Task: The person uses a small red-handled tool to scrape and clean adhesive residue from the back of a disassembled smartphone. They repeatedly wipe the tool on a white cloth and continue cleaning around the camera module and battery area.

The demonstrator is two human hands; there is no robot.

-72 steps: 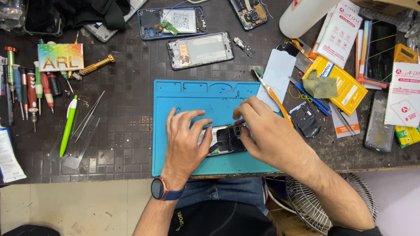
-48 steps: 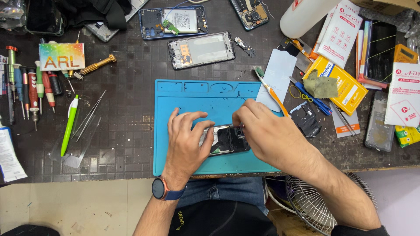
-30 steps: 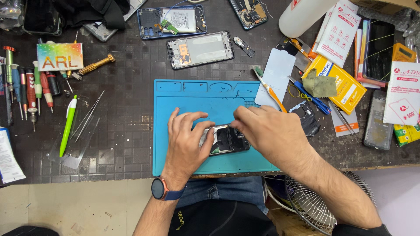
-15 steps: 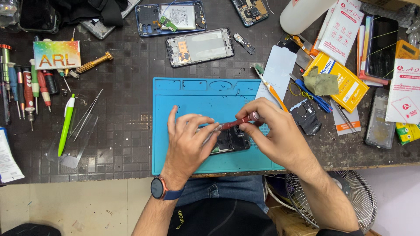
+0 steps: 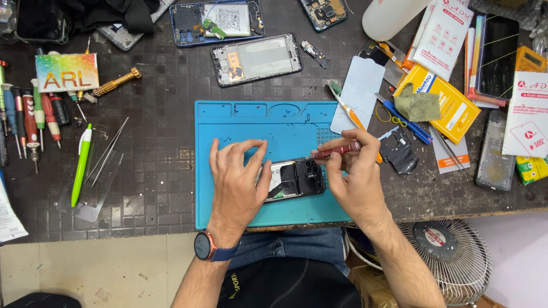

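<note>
Blue work mat [image 5: 251, 122] looks like matt rubber, the bench [image 5: 160, 171] rough and dark, red screwdriver [image 5: 337, 150] handle glossy.

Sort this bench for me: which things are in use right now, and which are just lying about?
In use:
left hand steadying the opened phone
right hand holding the red screwdriver
blue mat under the phone

Lying about:
green pen
brass-handled tool
phone frame above the mat
toothbrush
yellow packet
fan under the bench
</note>
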